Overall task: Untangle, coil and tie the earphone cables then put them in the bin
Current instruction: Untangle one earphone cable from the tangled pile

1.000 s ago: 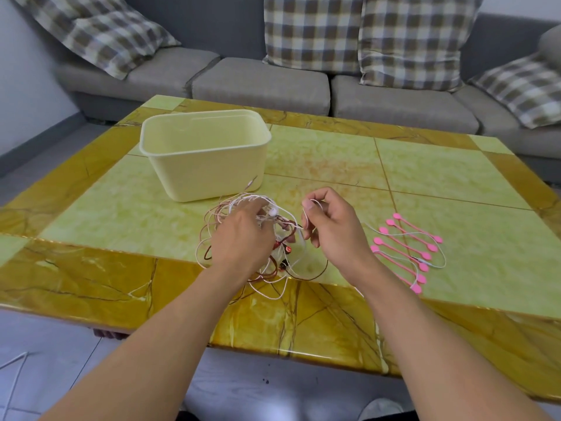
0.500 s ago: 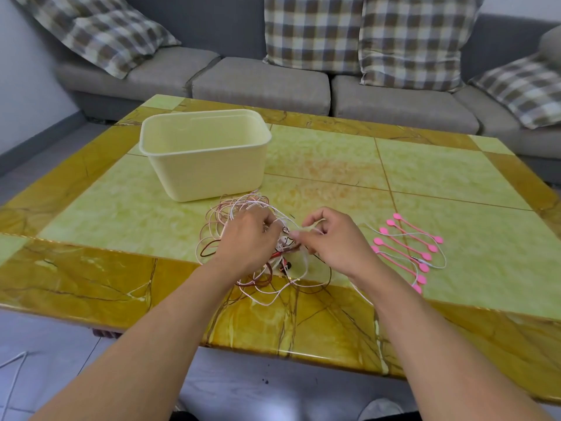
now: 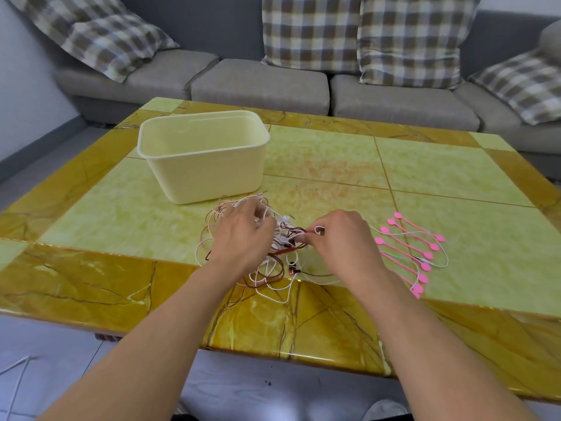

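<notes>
— Nearest the table edge, our left hand [image 3: 243,235] curls into the tangled white and dark-red earphone cables [image 3: 273,268]; our right hand [image 3: 340,238] pinches one white loop.

— Light, limp, snaggy, we'd judge: grip near plugs. Pale yellow plastic bin [image 3: 203,159] waits beyond.

Center frame: left hand [image 3: 243,235] covers much of the cable tangle [image 3: 273,265]; its fingers are hidden inside the loops. Right hand [image 3: 340,238] fingers [image 3: 303,237] curl under, grip partly unseen. Individual cables too thin to separate. Tabletop [image 3: 91,268] cut off at lower right; sofa [image 3: 258,83] cropped at top.
</notes>
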`<state>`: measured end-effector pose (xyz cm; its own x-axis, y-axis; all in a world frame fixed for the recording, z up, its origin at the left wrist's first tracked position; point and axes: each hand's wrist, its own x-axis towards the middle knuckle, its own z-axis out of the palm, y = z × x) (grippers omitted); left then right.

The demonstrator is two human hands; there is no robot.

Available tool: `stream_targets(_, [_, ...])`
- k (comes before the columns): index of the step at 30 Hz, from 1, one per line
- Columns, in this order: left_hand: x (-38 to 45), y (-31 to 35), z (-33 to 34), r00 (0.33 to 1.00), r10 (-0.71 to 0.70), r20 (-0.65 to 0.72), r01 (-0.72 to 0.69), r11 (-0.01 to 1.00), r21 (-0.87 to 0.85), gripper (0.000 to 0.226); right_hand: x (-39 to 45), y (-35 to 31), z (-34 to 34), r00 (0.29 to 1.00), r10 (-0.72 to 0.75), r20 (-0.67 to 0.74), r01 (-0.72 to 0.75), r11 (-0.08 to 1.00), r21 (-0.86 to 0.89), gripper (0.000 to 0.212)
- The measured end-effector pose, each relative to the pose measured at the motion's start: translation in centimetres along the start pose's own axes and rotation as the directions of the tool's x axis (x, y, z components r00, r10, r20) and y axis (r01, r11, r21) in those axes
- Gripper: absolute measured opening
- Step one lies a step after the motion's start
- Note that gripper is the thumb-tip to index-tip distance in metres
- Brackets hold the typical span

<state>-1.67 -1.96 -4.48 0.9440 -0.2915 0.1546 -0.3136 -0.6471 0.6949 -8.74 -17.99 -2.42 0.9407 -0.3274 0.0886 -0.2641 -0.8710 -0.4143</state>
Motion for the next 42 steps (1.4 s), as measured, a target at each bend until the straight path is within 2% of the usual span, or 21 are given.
stream_targets(3, [-0.2, 0.2, 0.0, 0.979, 0.203, -0.022, -0.204, 0.977, -0.064, 0.043, -0.1, 0.3, -0.3, 0.999, 0.033, -0.024, -0.03, 0.994, 0.103, 0.03])
stream_targets(5, [-0.1, 0.2, 0.1, 0.964, 0.26, 0.049, -0.257, 0.965, -0.06, 0.05, -0.1, 0.5, -0.3, 1.0, 0.01, 0.006, -0.01, 0.986, 0.167, 0.025])
stream_targets(8, [0.3, -0.6, 1.0, 0.944, 0.251, 0.215, -0.272, 0.959, 0.076, 0.03, -0.2, 0.8, -0.5, 0.996, -0.057, 0.065, 0.044, 0.981, 0.188, 0.007])
stream_targets(12, [0.5, -0.9, 1.2, 0.951, 0.248, 0.185, -0.267, 0.96, 0.084, 0.014, -0.5, 1.3, -0.4, 0.995, -0.061, 0.078, 0.048, 0.987, 0.155, 0.006])
stream_targets(16, [0.6, -0.9, 1.2, 0.951, 0.254, 0.177, -0.283, 0.945, 0.164, 0.014, -0.9, 1.2, -0.2, 0.997, -0.068, 0.039, 0.061, 0.985, 0.159, 0.009])
stream_targets(19, [0.4, -0.8, 1.3, 0.954, 0.216, 0.208, -0.241, 0.965, 0.103, 0.015, -1.1, 1.2, -0.2, 0.996, -0.083, -0.024, 0.085, 0.986, 0.142, 0.009])
stream_targets(22, [0.4, -0.7, 1.2, 0.956, 0.24, 0.169, -0.251, 0.967, 0.049, 0.014, -1.2, 1.1, -0.3, 0.992, -0.11, -0.059, 0.115, 0.988, 0.102, 0.009])
stream_targets(27, [0.3, -0.4, 1.1, 0.956, 0.237, 0.174, -0.255, 0.962, 0.093, 0.015, -1.4, 0.7, -0.3, 0.993, -0.114, 0.012, 0.113, 0.992, 0.056, 0.013])
stream_targets(30, [0.3, -0.6, 1.4, 0.95, 0.244, 0.193, -0.273, 0.951, 0.144, 0.017, -1.3, 0.5, 0.0, 0.996, -0.089, 0.002, 0.089, 0.996, -0.002, 0.015])
stream_targets(42, [0.6, -1.3, 1.6, 0.949, 0.212, 0.235, -0.229, 0.972, 0.047, 0.019, -0.6, 1.5, 0.6, 0.999, 0.019, 0.033, -0.021, 0.999, 0.037, 0.026])
